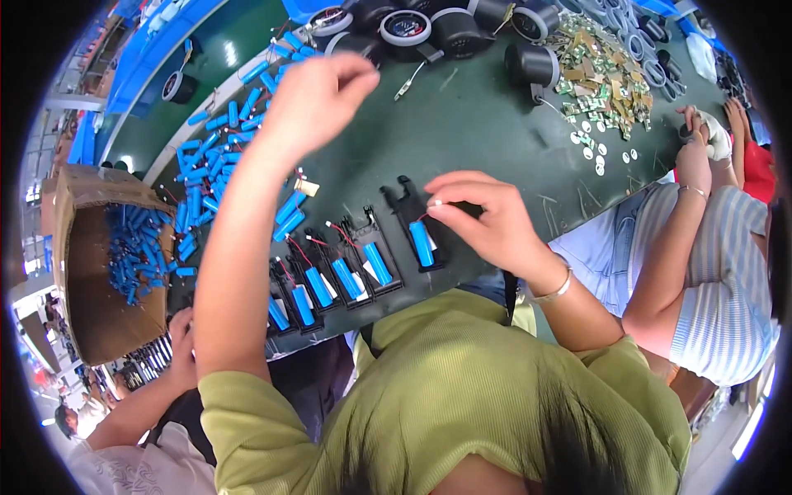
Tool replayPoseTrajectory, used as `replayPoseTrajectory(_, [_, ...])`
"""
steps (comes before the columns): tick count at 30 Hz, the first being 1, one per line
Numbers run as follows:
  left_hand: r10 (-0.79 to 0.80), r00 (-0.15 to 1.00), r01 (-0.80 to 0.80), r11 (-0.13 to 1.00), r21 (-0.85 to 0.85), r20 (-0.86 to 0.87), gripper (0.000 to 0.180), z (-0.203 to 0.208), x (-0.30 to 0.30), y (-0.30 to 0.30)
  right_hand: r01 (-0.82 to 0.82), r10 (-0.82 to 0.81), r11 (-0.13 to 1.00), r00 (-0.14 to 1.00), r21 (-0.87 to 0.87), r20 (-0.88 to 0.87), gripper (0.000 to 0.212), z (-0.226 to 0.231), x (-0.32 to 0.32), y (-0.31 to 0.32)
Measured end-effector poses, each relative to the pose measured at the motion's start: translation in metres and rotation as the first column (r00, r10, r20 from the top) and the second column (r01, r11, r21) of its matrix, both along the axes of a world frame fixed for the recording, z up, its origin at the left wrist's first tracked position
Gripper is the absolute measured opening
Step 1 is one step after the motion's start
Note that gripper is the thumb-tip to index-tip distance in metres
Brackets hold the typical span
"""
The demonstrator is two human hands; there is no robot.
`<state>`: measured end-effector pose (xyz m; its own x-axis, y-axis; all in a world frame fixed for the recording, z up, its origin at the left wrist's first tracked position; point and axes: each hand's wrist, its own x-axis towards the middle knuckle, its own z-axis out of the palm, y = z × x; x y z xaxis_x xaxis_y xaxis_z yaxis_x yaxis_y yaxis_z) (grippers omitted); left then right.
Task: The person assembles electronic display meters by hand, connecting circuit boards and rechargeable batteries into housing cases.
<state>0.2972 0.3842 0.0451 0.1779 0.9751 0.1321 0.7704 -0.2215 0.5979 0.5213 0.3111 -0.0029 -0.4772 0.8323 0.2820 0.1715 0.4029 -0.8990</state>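
Note:
My left hand (pixel 318 103) is raised over the far part of the table, just short of the black round housings (pixel 404 29). Its fingers are curled together, and anything between them is too hidden to make out. Nearer to me, my right hand (pixel 487 219) pinches a small white wire connector (pixel 438 204) between thumb and forefinger. Its wire runs to a blue cylindrical battery (pixel 422 243) lying in a black plastic holder (pixel 402 202). Left of this holder stands a row of similar black holders with blue batteries (pixel 377 264), several with thin wires and white plugs sticking up.
Loose blue batteries (pixel 206 157) spread over the table's left side, beside a tipped cardboard box (pixel 78 272) holding more. At the far right lie a heap of small circuit boards (pixel 606 78), white discs (pixel 587 140) and grey rings (pixel 652 73). Co-workers sit close on both sides.

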Motion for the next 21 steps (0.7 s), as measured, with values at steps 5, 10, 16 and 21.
replayPoseTrajectory(5, [0.083,0.98,-0.077,0.996,0.036,-0.181,0.03,-0.033,0.024,-0.004,-0.12,-0.003,0.889,0.963,-0.441,-0.268,0.013,0.002,0.017,0.02])
replayPoseTrajectory(10, [-0.003,0.927,0.068,0.985,0.159,-0.375,0.019,-0.04,0.04,0.021,0.046,-0.083,0.947,0.991,-0.317,-0.105,0.013,0.002,0.018,0.034])
replayPoseTrajectory(16, [0.066,0.992,-0.02,0.927,0.373,-0.11,0.013,-0.015,0.042,-0.008,0.139,-0.182,0.913,0.98,-0.384,-0.077,0.014,-0.002,0.028,0.049])
replayPoseTrajectory(21, [0.218,0.963,-0.25,0.941,0.229,0.156,0.012,0.007,0.052,-0.024,0.021,-0.064,0.96,0.987,-0.278,-0.146,0.014,0.009,0.024,0.059])
